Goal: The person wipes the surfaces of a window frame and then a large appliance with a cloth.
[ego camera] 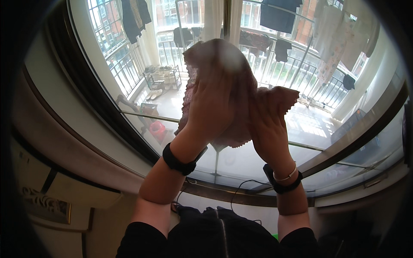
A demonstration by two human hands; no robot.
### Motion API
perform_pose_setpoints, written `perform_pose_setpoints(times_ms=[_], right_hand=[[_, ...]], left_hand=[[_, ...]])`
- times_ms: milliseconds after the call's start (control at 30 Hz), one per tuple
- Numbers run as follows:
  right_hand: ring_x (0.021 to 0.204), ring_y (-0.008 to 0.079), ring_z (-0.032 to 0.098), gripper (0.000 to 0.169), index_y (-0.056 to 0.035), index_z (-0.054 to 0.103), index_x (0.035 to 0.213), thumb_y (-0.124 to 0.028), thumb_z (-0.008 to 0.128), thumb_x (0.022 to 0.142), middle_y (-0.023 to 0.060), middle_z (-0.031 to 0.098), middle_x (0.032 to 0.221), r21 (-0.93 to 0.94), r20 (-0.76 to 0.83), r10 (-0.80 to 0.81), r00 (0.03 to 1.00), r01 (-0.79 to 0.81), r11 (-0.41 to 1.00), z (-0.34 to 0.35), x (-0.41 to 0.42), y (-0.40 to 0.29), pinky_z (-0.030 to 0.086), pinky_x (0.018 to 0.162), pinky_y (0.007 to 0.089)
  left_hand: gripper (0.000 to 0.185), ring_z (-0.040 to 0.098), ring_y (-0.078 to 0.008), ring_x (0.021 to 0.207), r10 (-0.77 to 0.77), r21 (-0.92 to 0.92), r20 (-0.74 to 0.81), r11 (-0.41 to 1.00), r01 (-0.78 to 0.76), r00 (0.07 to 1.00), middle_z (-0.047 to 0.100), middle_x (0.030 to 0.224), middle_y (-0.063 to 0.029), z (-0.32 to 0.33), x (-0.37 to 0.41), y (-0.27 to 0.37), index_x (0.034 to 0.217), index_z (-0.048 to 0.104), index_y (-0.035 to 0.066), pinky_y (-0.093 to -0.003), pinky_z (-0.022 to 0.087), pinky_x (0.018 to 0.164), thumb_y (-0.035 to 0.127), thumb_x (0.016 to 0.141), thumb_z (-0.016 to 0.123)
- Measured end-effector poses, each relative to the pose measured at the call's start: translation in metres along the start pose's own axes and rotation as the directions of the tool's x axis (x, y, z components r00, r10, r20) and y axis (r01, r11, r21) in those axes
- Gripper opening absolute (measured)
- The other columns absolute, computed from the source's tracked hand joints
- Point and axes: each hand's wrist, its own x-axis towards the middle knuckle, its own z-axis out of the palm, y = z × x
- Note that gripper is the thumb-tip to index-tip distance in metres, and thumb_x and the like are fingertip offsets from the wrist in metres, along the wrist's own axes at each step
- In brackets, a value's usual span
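A brownish-pink cloth with scalloped edges is spread against the glass pane of a sliding door. My left hand lies flat over the cloth's middle, pressing it to the glass. Beside it, my right hand presses on the lower right part of the cloth, near a corner that sticks out to the right. The fingertips of both hands blur into the dark fabric. Each wrist carries a black strap, and a bracelet circles the right one.
Dark door frames curve along both sides. Through the glass I see a balcony with hanging clothes, a shoe rack, a red container and railings. A black cable runs by the door's lower edge.
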Motion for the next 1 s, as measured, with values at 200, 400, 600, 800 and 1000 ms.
perform_pose_setpoints(times_ms=[200, 400, 600, 800, 1000], right_hand=[[0.126, 0.034, 0.041, 0.04, -0.0035, 0.055, 0.118, -0.008, 0.056, 0.078, 0.0134, 0.051, 0.127, -0.038, 0.051, 0.009, 0.999, -0.007, 0.999, 0.005, -0.006, 0.0, 0.029, 0.103, 0.0494], [0.125, 0.0342, 0.042, 0.036, -0.0037, 0.056, 0.114, -0.009, 0.056, 0.079, 0.0127, 0.05, 0.129, -0.064, 0.004, 0.024, 1.0, -0.023, 0.998, 0.009, -0.006, -0.003, 0.029, 0.103, 0.0509], [0.131, 0.0411, 0.031, 0.046, 0.0005, 0.047, 0.124, -0.016, 0.057, 0.082, 0.0221, 0.044, 0.132, -0.092, 0.093, -0.005, 0.996, 0.014, 0.996, 0.016, -0.016, 0.006, 0.02, 0.106, 0.0554], [0.126, 0.0379, 0.038, 0.046, -0.0041, 0.053, 0.12, -0.017, 0.062, 0.077, 0.0174, 0.049, 0.127, 0.036, 0.108, 0.019, 0.994, -0.023, 0.999, 0.008, -0.012, 0.006, 0.026, 0.105, 0.0519], [0.124, 0.0343, 0.042, 0.048, -0.0084, 0.055, 0.12, -0.018, 0.065, 0.074, 0.0129, 0.053, 0.123, 0.002, -0.006, 0.08, 0.997, -0.08, 0.997, 0.008, -0.017, 0.005, 0.03, 0.103, 0.0485]], left_hand=[[0.056, 0.028, -0.0435, 0.132, 0.062, 0.147, 0.149, 0.986, -0.084, 0.987, 0.037, 0.139, -0.0251, -0.011, -0.019, -0.014, 0.13, 0.042, -0.006, -0.0494, 0.027, 0.107, 0.009, 0.078, 0.054], [0.059, 0.028, -0.0416, 0.133, 0.069, 0.079, 0.124, 0.994, -0.079, 0.99, 0.035, 0.141, -0.0213, -0.027, 0.019, -0.013, 0.134, 0.041, -0.002, -0.0496, 0.026, 0.108, 0.006, 0.076, 0.054], [0.042, 0.043, -0.0286, 0.124, 0.178, 0.071, 0.149, 0.979, -0.19, 0.973, 0.049, 0.13, -0.0144, -0.004, -0.006, -0.001, 0.121, 0.053, 0.0, -0.0427, 0.029, 0.107, 0.016, 0.081, 0.051], [0.044, 0.035, -0.0314, 0.133, 0.123, 0.24, 0.191, 0.956, -0.168, 0.974, 0.041, 0.139, -0.0167, 0.003, -0.024, -0.016, 0.122, 0.054, 0.003, -0.0444, 0.03, 0.106, 0.02, 0.081, 0.055], [0.05, 0.041, -0.0299, 0.126, 0.174, 0.028, 0.036, 0.984, -0.175, 0.984, 0.045, 0.135, -0.0116, 0.011, 0.026, 0.021, 0.129, 0.048, 0.005, -0.0414, 0.032, 0.104, 0.017, 0.081, 0.055]])
